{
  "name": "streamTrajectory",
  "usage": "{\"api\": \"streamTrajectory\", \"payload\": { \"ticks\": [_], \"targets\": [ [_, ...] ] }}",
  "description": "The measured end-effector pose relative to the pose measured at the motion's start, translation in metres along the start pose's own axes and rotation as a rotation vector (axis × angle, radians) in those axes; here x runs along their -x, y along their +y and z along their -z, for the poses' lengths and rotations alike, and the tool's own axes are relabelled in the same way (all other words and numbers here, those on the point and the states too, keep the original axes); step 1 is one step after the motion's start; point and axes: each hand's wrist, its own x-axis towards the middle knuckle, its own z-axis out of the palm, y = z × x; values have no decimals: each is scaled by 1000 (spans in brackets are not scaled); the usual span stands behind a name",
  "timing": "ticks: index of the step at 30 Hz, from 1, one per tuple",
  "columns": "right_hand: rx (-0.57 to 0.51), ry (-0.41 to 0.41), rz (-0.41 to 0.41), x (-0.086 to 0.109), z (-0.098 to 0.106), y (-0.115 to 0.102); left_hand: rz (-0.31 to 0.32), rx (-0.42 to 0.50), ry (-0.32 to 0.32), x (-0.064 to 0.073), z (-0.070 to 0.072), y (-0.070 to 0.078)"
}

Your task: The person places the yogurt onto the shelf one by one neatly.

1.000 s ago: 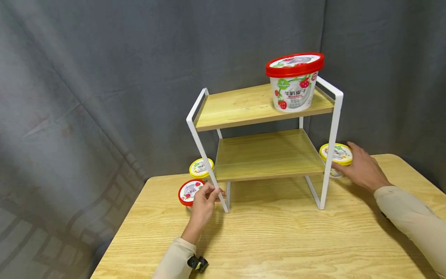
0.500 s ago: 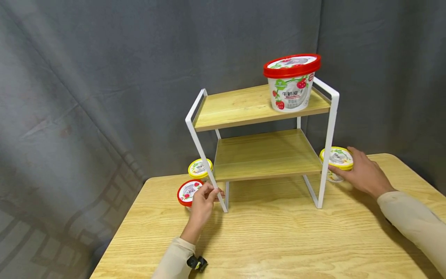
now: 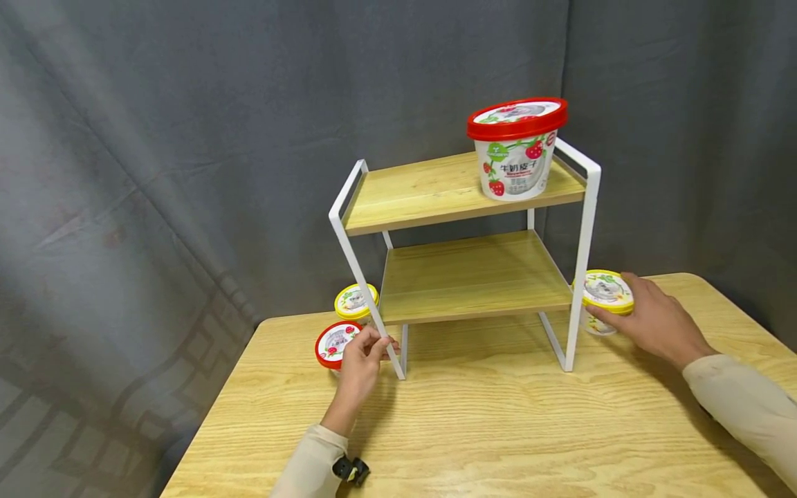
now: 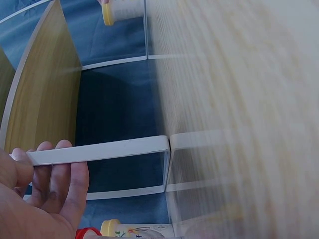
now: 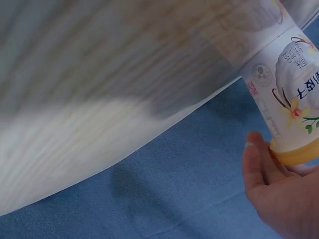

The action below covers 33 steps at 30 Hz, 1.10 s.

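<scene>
A two-tier wooden shelf point(image 3: 473, 273) with a white metal frame stands on the table. My left hand point(image 3: 360, 360) grips its front left leg point(image 4: 114, 149) low down, fingers curled round the metal. On the far right my right hand point(image 3: 666, 325) holds a yellow-lidded white tub point(image 3: 600, 290) near its lid, beside the shelf's right side. The right wrist view shows the fingers at the yellow lid and a flower print on the tub point(image 5: 294, 94). A larger-looking red-lidded strawberry tub point(image 3: 517, 162) sits upright at the right end of the top board.
Left of the shelf stand a red-lidded tub point(image 3: 337, 342) and, behind it, a yellow-lidded tub point(image 3: 355, 302), both partly hidden by my left hand or the shelf leg. A grey curtain point(image 3: 249, 138) hangs behind the wooden table point(image 3: 486, 429).
My right hand has drawn the yellow-lidded tub slightly nearer along the shelf's right side. My left hand keeps its grip on the leg. The whole view has shifted a little.
</scene>
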Motion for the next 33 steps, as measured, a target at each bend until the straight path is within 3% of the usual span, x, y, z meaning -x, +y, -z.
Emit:
{"api": "streamTrajectory", "payload": {
  "ticks": [7,33],
  "targets": [
    [-1,-3,6,10,2,-4,-24,-26,1,1,1,1],
    [48,-24,-2,46,7,-15,-8,-11,-5,0,1,-1]
  ]
}}
